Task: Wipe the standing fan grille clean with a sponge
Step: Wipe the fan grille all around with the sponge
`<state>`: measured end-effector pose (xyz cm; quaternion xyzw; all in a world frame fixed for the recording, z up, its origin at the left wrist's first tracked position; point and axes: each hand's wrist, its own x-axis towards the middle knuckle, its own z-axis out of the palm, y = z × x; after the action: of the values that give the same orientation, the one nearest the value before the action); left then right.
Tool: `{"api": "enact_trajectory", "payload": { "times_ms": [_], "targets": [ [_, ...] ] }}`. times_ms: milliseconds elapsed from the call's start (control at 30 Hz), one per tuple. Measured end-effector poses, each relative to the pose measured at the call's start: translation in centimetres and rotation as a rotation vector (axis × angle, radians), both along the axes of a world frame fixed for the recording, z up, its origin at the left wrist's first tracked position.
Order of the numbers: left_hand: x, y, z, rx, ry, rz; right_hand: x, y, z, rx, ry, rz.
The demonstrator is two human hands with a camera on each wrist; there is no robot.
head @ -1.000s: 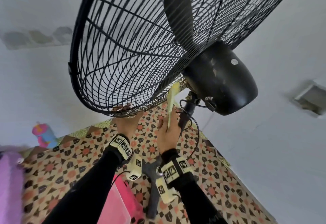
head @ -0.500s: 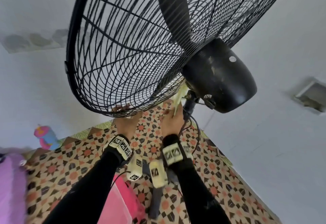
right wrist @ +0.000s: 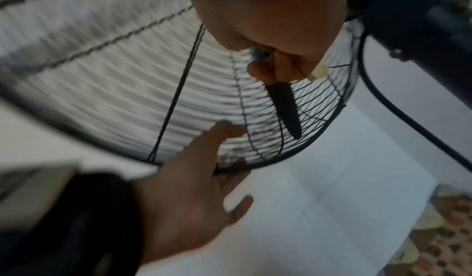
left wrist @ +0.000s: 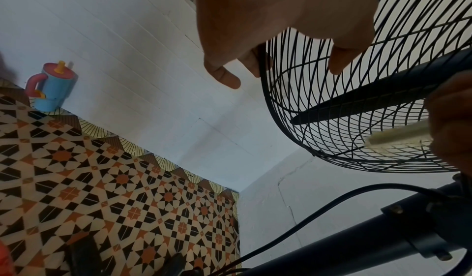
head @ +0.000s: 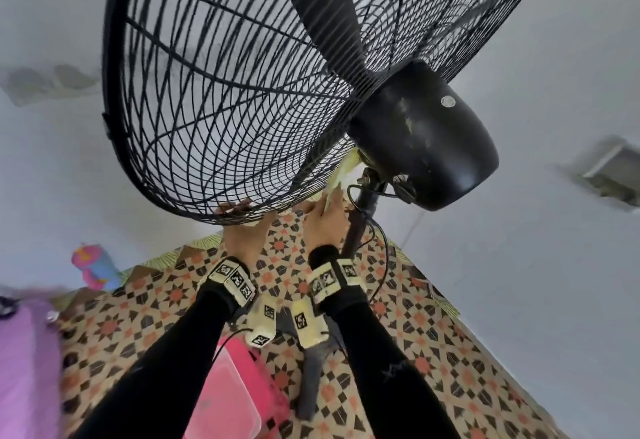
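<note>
Floor (head: pixel 450 352): patterned tiles in orange, black and cream are seen under the whole scene.
Fan grille (head: pixel 214 99): a black wire cage is seen from below, filling the upper half of the head view; a dark blade (head: pixel 322 23) is enclosed.
Motor housing (head: pixel 426 134): set at 3 o'clock of the grille, above the pole (head: pixel 360 217).
Left hand (head: pixel 247 231): the grille's lower rim, at 6 o'clock, is gripped with curled fingers.
Right hand (head: pixel 325 220): the sponge is pinched between fingers and thumb.
Sponge (head: pixel 341 175): pale yellow, held edge-on against the rear grille wires at 5 o'clock, just beside the motor housing.
Toy cup (head: pixel 93 267): blue and pink, stood on the floor at 8 o'clock, against the wall.
</note>
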<state>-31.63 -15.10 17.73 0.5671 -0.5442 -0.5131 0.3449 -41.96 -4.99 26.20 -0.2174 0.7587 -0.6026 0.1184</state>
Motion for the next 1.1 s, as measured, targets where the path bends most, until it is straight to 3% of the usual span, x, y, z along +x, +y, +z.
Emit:
{"api": "enact_trajectory", "payload": {
  "times_ms": [33,167,233,333,433,533,600,700,767,900,1033,1100],
  "targets": [
    [-0.1,-0.3,-0.5,0.007,0.009,-0.008,1.0,0.5,-0.4,-0.015,0.019,0.052],
    [0.5,1.8,3.3,-0.025,0.012,-0.018,4.2,5.7,-0.3,-0.037,0.081,0.213],
    [0.4,2.4,4.0,-0.032,0.0,-0.027,3.1,5.8,0.4,-0.067,0.088,0.135],
    [0.3,2.8,4.5,0.009,0.008,-0.034,-0.2,2.2,0.3,-0.074,-0.052,-0.006],
    [0.3,2.8,4.4,-0.011,0.028,-0.039,0.4,1.0,-0.7,-0.006,-0.046,0.066],
    [0.5,2.2,3.8,-0.044,0.001,-0.018,3.2,4.5,-1.1,-0.064,0.03,0.165],
    [0.3,2.0,3.6,-0.044,-0.001,-0.013,3.1,5.5,-0.3,-0.078,0.057,0.125],
    [0.2,2.1,3.7,-0.037,-0.024,-0.041,-0.2,2.4,-0.1,-0.083,-0.043,-0.026],
    [0.4,2.4,3.8,-0.044,-0.037,-0.045,-1.1,0.2,-0.6,-0.003,-0.099,-0.018],
    [0.4,2.4,3.8,-0.017,0.01,-0.018,0.2,1.5,-2.6,0.176,-0.004,0.064],
    [0.1,1.9,2.9,-0.015,0.032,-0.01,-0.5,2.0,-1.4,-0.026,0.05,-0.064],
    [-0.1,0.4,0.3,-0.052,-0.008,0.008,-1.1,0.2,-2.5,-0.059,0.132,-0.084]
  ]
}}
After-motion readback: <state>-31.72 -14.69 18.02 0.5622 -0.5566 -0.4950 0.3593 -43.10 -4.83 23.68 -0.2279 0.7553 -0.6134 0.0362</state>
